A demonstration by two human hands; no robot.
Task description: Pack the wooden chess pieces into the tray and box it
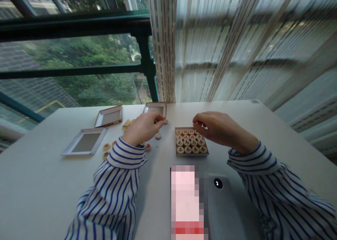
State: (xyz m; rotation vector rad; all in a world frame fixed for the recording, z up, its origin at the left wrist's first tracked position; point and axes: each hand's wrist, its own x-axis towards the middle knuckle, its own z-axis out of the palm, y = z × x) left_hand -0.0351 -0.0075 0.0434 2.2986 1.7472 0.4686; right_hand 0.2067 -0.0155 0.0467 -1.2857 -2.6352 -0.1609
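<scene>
Pinching a small round wooden piece between its fingertips, the left hand hovers near the middle of the frame, just above the white tabletop; the piece itself is mostly hidden by the fingers, so its face cannot be read. The right hand, right of centre, has its fingertips drawn together at the upper right corner of the box of xiangqi pieces; whether it grips a disc there or only touches one cannot be told. That box sits at the centre of the frame, its discs packed in tight rows with red and dark characters up.

Just below the left hand lies a single loose disc, and more loose xiangqi pieces are scattered to its left, some partly under the striped sleeve. Beyond the left hand, toward the upper middle, stands an empty brown-rimmed tray; a second brown-rimmed tray lies to its left, and a white lid lies at the left of the frame. A dark grey device rests at the bottom centre.

The likeliest trouble, as I judge it, is the left sleeve dragging over the loose pieces beneath it and sweeping some across the tabletop. The pinched disc could also slip from so light a fingertip hold and roll, and a nudge from the right hand could tilt a disc out of its packed row.
</scene>
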